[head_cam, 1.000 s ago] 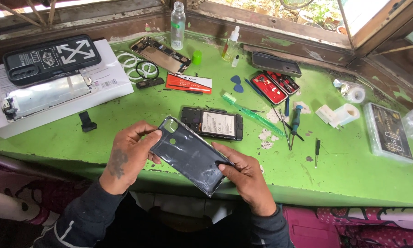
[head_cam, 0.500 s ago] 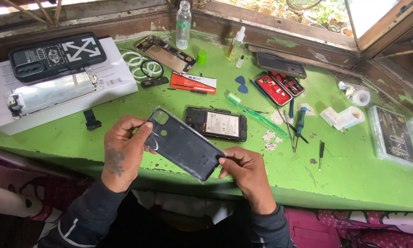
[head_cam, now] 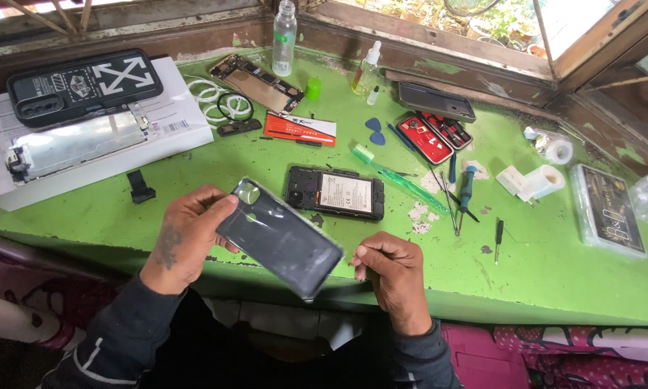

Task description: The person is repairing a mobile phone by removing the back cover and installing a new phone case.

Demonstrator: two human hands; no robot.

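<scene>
Green paint covers the worn workbench [head_cam: 108, 216] that fills most of the frame, with a weathered wooden window frame along the top. Low in the centre, the left hand [head_cam: 187, 241] grips a dark phone back cover [head_cam: 279, 238] by its upper left end: the fingers curl around that edge, with the thumb lying along the near side. Its forearm, in a dark sleeve, rises from the lower left corner. The right hand [head_cam: 390, 274] is closed into a loose fist just beside the cover's lower right end; whether it touches the cover cannot be told. Its wrist comes up from the bottom edge.

The cover is held above the bench's front edge, its long axis running from upper left down to lower right, with the camera cut-out at the upper left end. Just behind it lies an opened phone [head_cam: 335, 192], its battery showing. Right of that sit a green toothbrush [head_cam: 399, 180], a blue screwdriver [head_cam: 466, 189] and a red tool case [head_cam: 433, 135]. At the upper left, a white box [head_cam: 86, 166] bears a black phone case [head_cam: 85, 85].
</scene>
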